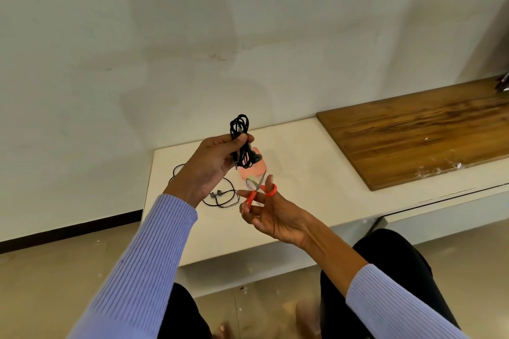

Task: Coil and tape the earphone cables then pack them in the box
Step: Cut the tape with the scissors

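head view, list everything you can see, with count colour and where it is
coiled earphone cable: 1, black, held up above the white ledge in the left hand
loose earphone cable: 1, black, lying uncoiled on the ledge near its left end
scissors: 1, orange handles, metal blades, in the right hand, blades pointing up
pink box: 1, pale pink, on the ledge behind the hands, partly hidden
tape roll: 1, pale with print, on the ledge beside the pink box, mostly hidden by the scissors
white ledge: 1, white, against the wall
wooden board: 1, brown, on the ledge to the right
left hand: 1, lilac ribbed sleeve, gripping the coil
right hand: 1, lilac ribbed sleeve, thumb through a scissor loop
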